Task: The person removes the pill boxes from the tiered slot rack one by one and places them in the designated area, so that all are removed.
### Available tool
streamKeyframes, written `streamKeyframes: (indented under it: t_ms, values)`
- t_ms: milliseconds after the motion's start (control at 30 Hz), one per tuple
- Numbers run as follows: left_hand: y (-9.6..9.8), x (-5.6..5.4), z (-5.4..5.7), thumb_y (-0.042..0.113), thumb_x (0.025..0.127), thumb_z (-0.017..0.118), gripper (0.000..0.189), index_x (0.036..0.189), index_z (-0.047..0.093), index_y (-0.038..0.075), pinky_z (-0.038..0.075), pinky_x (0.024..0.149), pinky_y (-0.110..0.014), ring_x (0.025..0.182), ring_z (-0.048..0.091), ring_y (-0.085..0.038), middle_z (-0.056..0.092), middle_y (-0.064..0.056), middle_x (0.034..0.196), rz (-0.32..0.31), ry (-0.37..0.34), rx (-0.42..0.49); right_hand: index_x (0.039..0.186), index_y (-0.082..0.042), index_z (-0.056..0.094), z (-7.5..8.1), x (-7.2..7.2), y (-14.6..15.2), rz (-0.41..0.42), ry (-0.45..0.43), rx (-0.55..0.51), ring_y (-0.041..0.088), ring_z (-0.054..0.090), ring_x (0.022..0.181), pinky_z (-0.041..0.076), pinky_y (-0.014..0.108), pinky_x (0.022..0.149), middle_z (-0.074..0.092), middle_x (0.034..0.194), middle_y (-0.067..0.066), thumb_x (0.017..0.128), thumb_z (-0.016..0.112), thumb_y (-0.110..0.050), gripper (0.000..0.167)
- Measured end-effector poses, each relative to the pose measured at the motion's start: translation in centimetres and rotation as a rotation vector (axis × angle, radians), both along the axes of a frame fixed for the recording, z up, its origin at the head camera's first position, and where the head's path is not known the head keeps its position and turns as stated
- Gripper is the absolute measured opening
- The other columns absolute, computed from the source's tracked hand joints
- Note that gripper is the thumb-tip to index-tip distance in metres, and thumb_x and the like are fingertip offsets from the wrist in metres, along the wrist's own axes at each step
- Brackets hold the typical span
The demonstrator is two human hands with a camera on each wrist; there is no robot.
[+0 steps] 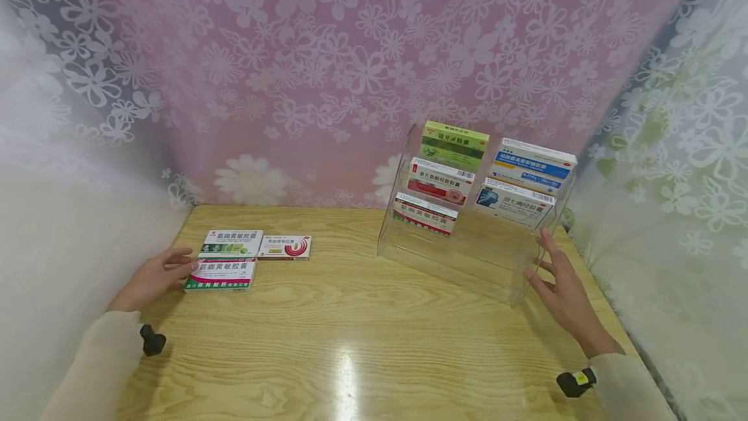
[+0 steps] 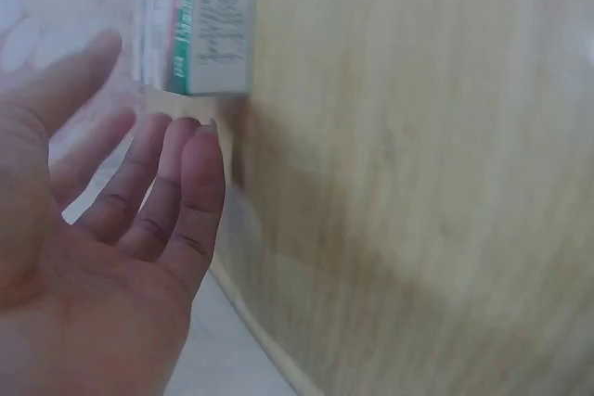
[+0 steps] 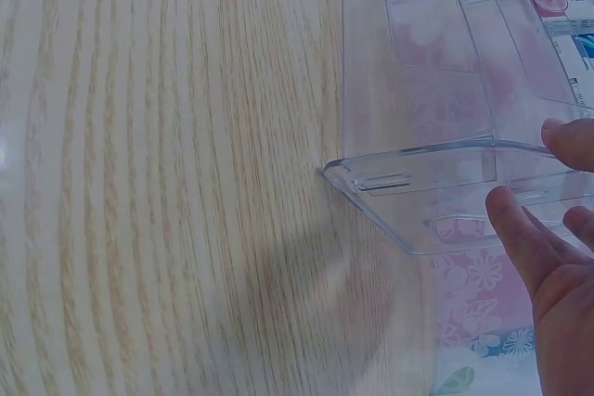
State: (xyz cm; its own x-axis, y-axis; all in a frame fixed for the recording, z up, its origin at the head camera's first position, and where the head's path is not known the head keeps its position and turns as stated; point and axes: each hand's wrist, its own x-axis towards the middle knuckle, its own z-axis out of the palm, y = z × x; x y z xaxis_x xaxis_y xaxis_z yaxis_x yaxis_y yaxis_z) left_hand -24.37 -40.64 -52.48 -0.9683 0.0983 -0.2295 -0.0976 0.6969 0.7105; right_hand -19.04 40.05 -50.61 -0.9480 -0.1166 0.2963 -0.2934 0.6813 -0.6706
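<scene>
My left hand [image 1: 162, 276] is at the left edge of a white, green and magenta medicine box [image 1: 222, 275]. Its fingers are loosely spread, with a small gap to the box end [image 2: 220, 25] in the left wrist view. A white and green medicine box [image 1: 232, 243] lies just behind, and a smaller white and red box [image 1: 284, 247] is to its right. On the right, my right hand [image 1: 563, 291] touches the side of a clear plastic display rack [image 1: 456, 258] with thumb and fingertips. In the right wrist view those fingers [image 3: 510, 206] are fairly straight against the side panel.
The rack's left column holds a green box [image 1: 454, 146], a white and red box [image 1: 438, 184] and a red-striped white box [image 1: 424, 214]. Its right column has a blue and white box [image 1: 532, 167] above a grey-white one [image 1: 514, 204]. Floral cloth [image 1: 327, 83] surrounds the wooden table [image 1: 327, 330].
</scene>
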Motion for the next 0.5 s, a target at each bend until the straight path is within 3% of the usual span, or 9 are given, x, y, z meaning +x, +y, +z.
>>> streamKeyframes:
  t_ms: [167, 267, 367, 500]
  values:
    - [0.12, 0.19, -0.47, 0.050, 0.112, 0.060, 0.086, 0.165, 0.033, -0.010, 0.061, 0.098, -0.055, 0.141, 0.052, -0.058, 0.045, -0.041, 0.158, -0.056, -0.014, -0.133, 0.178, -0.028, 0.000, 0.03, 0.03, 0.02, -0.006, 0.001, 0.002, 0.068, 0.053, 0.130, 0.044, -0.001, 0.085, 0.025, 0.173, 0.033, 0.110, 0.064, -0.006, 0.095]
    - [0.24, 0.05, -0.64, 0.049, 0.113, 0.059, 0.082, 0.162, 0.038, -0.012, 0.056, 0.103, -0.064, 0.141, 0.051, -0.060, 0.048, -0.042, 0.156, -0.057, 0.006, -0.168, 0.178, -0.028, 0.000, 0.00, 0.04, 0.01, -0.008, -0.001, 0.002, 0.067, 0.053, 0.131, 0.044, -0.001, 0.085, 0.025, 0.173, 0.033, 0.111, 0.063, -0.006, 0.095]
    - [0.34, -0.07, -0.62, 0.046, 0.114, 0.058, 0.079, 0.160, 0.040, -0.015, 0.056, 0.100, -0.059, 0.138, 0.054, -0.059, 0.052, -0.042, 0.152, -0.055, 0.020, -0.184, 0.178, -0.028, 0.000, -0.11, 0.08, -0.02, -0.006, -0.001, -0.001, 0.067, 0.053, 0.131, 0.044, -0.002, 0.085, 0.024, 0.174, 0.033, 0.111, 0.063, -0.006, 0.095]
    - [0.38, -0.13, -0.49, 0.046, 0.114, 0.058, 0.077, 0.160, 0.041, -0.013, 0.055, 0.089, -0.043, 0.131, 0.060, -0.053, 0.058, -0.039, 0.147, -0.051, 0.026, -0.193, 0.178, -0.027, 0.001, -0.24, 0.09, -0.05, 0.000, 0.008, -0.008, 0.068, 0.053, 0.131, 0.044, -0.002, 0.085, 0.024, 0.174, 0.033, 0.110, 0.064, -0.004, 0.095]
